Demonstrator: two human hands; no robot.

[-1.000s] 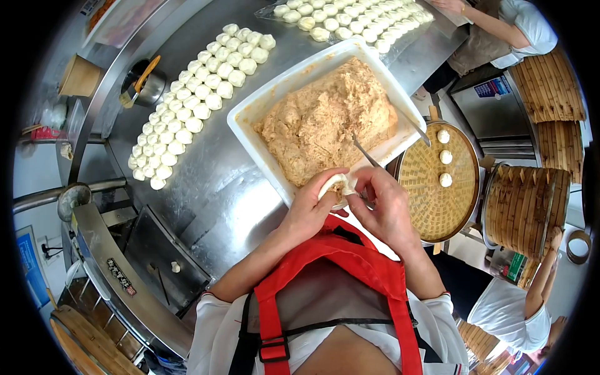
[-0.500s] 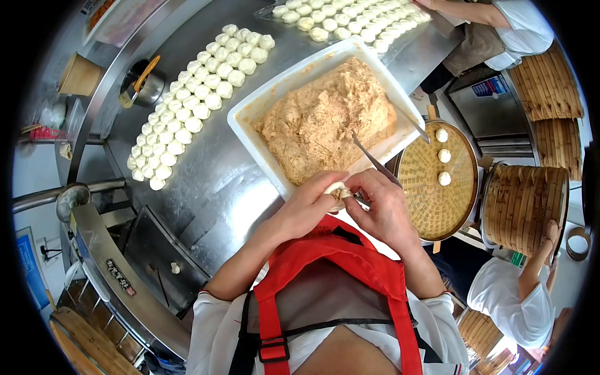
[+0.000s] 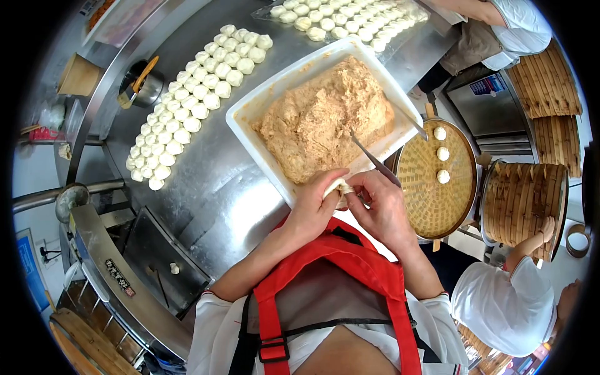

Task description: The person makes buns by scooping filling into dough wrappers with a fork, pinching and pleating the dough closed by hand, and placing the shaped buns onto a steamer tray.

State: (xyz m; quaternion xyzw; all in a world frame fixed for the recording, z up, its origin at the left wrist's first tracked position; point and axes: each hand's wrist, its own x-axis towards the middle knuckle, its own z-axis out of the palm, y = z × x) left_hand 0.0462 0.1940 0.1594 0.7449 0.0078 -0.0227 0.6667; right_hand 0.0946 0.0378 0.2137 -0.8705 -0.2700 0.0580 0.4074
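Dough piece [image 3: 338,187]: sitting between the two hands at lower centre, just beyond the near corner of the white tub [image 3: 265,97].
Left hand [image 3: 312,203]: cupping the dough from the left, thumb lying against it.
Right hand [image 3: 382,209]: pinching the dough's gathered edge between thumb and fingers.
Tub filling [image 3: 325,119]: heaping pale orange at centre, with a metal utensil [image 3: 374,159] slanting out toward the right hand.
Tray [image 3: 431,200]: carrying three white buns [image 3: 442,154] at right of centre.
Dough risk: the edge could be tearing if the fingers pull too hard, or slipping down onto the red apron [image 3: 328,253] if the left hand loosens.
Utensil risk: the handle could be tipping if the right hand swings sideways into it.
Hidden: fingers are covering most of the dough, so whether filling is inside I cannot tell.
Cut off: a co-worker's arm [image 3: 467,7] is running out at the upper right.
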